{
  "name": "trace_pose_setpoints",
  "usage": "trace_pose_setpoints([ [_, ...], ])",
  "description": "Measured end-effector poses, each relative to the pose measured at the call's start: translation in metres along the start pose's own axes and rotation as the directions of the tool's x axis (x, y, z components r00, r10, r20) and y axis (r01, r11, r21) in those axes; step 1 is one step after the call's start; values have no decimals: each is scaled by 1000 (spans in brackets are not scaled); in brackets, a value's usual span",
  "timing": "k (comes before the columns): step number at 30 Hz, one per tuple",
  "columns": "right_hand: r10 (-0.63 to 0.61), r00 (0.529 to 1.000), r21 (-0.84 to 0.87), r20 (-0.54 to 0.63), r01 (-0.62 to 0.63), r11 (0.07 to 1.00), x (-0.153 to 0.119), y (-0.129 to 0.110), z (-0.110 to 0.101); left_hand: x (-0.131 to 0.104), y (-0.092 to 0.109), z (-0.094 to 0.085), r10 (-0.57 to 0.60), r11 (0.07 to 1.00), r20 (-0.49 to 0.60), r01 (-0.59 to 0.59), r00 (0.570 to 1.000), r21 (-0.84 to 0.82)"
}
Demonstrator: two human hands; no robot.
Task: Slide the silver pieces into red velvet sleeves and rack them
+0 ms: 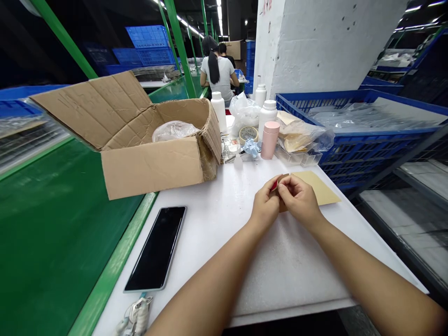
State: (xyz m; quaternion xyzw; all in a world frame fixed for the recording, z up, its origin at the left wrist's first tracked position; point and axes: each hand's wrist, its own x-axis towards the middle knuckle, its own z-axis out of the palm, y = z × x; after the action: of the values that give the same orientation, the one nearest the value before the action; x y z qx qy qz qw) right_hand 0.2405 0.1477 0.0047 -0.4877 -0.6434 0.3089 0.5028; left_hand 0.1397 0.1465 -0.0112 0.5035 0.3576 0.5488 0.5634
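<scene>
Both hands meet over the right half of the white table. Fingers of my left hand are closed on a small brown piece of paper or card, and a bit of red shows by its fingertips. My right hand pinches the same brown piece from the other side, thumb against the fingers. Much of that piece is hidden by the hands, so its exact kind is unclear. A yellowish sheet of paper lies flat just behind and right of my right hand.
An open cardboard box stands left, beside the green conveyor belt. A phone lies at front left. Behind are a pink bottle, white bottles and a tape roll. A blue crate flanks the right. People sit beyond.
</scene>
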Motion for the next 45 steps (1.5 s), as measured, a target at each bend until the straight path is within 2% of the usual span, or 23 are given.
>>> trace_pose_setpoints([
  [5, 35, 999, -26, -3, -35, 999, 1, 5, -1, -1, 6, 0, -47, 999, -56, 47, 997, 1],
  [10, 50, 999, -21, 5, -50, 999, 3, 6, -1, -1, 15, 0, -125, 990, -119, 116, 985, -78],
  [26, 33, 999, -31, -2, -33, 999, 2, 1, -4, 3, 10, 3, -122, 981, -96, 106, 988, -165],
  [30, 28, 999, 2, 18, -28, 1000, 2, 3, -6, 4, 7, 5, -99, 988, -84, 87, 992, -131],
  [36, -29, 999, -6, 18, 29, 1000, 0, 0, -9, 8, -8, 7, -56, 988, -18, 53, 998, -147],
  [45, -71, 997, -20, 22, 72, 997, -1, 1, -7, 7, -8, 5, 94, 994, 25, -95, 995, 49],
])
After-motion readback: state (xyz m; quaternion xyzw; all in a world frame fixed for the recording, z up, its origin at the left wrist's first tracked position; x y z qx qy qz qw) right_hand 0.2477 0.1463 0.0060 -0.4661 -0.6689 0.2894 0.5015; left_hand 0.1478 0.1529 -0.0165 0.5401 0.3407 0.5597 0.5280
